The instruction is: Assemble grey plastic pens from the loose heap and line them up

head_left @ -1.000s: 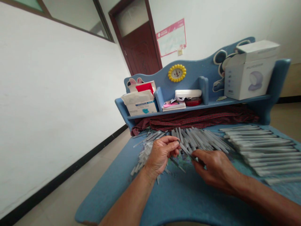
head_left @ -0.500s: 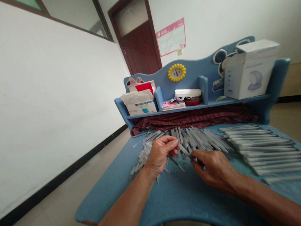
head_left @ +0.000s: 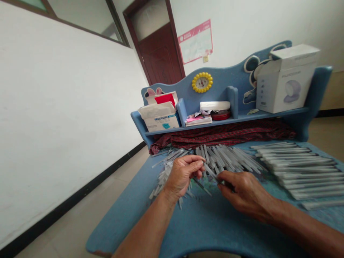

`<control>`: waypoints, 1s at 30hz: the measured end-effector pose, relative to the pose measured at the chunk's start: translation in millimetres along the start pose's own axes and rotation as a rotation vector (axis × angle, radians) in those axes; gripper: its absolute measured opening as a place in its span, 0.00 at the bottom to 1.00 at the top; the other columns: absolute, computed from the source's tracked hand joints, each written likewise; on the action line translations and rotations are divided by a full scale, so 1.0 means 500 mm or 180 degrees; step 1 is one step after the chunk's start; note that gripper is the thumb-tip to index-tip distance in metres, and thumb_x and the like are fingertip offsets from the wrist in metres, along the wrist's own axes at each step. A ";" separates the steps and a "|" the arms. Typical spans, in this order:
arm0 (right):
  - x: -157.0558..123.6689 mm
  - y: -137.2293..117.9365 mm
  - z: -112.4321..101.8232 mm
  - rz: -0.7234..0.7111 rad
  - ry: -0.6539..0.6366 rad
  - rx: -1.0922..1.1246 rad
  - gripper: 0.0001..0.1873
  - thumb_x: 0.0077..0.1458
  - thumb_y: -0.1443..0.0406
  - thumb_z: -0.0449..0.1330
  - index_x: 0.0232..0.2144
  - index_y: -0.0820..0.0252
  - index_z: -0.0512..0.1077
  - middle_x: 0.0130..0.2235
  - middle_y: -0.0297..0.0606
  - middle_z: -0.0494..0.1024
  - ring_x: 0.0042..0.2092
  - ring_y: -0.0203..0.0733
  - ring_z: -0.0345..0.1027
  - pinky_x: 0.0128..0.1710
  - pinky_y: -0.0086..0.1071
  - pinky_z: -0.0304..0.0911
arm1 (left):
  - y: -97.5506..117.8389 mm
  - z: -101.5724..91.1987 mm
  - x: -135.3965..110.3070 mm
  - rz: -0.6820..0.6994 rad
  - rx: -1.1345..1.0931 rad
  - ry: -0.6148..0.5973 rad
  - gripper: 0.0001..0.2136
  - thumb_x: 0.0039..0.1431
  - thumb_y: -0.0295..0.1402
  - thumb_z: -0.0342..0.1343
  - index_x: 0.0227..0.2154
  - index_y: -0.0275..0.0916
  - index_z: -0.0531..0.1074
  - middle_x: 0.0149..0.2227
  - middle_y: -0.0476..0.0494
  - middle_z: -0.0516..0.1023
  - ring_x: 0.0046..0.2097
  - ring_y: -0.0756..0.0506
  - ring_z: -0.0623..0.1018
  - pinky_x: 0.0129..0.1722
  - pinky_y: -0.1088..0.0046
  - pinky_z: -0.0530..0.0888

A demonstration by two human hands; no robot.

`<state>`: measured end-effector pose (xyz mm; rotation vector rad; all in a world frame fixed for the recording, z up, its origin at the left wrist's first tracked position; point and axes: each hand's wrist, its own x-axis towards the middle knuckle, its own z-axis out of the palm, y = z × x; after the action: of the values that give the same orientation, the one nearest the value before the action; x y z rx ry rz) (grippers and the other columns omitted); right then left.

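Observation:
Between my two hands runs a slim translucent pen [head_left: 210,171], slanting down to the right. My left hand [head_left: 182,176] pinches its upper end between thumb and fingers. My right hand [head_left: 245,191] is closed around the lower end, where a dark part shows; its tip is hidden by the fingers. Just behind the hands lies a heap of clear pen barrels [head_left: 228,157]. A looser pile of small clear pieces, perhaps pen caps [head_left: 162,181], spreads beside my left hand. One thin dark stick [head_left: 202,187] lies below the held pen.
Stacked pens [head_left: 303,168] lie in a row at the right of the blue table [head_left: 129,218]. Behind, a blue shelf [head_left: 252,116] carries a white box [head_left: 288,82], a mask box [head_left: 162,122] and papers. A folded checked cloth [head_left: 215,134] lies under it.
Almost nothing differs. Both hands keep their hold on the pen, with only a very slight shift of the fingers.

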<state>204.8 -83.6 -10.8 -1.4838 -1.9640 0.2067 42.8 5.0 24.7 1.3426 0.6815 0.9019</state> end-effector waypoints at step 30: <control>-0.003 -0.001 -0.002 -0.0064 -0.0085 -0.0019 0.11 0.53 0.68 0.48 0.31 0.59 0.70 0.20 0.32 0.69 0.21 0.32 0.59 0.24 0.25 0.48 | 0.012 0.005 -0.001 0.0064 0.0557 0.0214 0.09 0.43 0.34 0.62 0.23 0.31 0.73 0.18 0.48 0.72 0.16 0.56 0.66 0.15 0.82 0.61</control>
<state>205.0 -85.5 -10.4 -1.4715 -2.0016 0.2131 43.9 3.1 30.8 1.4815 0.8152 0.9233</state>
